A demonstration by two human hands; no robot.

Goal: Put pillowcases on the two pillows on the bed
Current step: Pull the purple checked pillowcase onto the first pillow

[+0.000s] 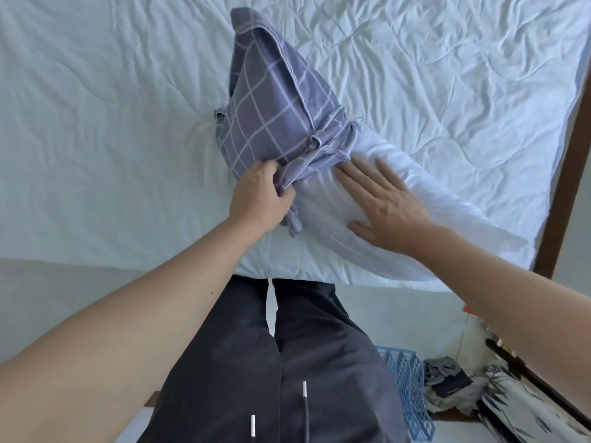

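Left hand (262, 195) grips bunched pillowcase (271, 113) hem; right hand (383, 203) flat, open, pressing pillow (415, 244) at near bed (96, 139) edge. Case half on. Next: draw hem nearer over bare half.

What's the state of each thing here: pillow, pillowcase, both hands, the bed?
pillow: far end inside the case, near end bare, lying on the bed
pillowcase: partly on, open end bunched around the pillow's middle
left hand: grips the bunched case edge
right hand: flat, fingers straight, pressing the bare pillow
bed: covered with a wrinkled white quilt
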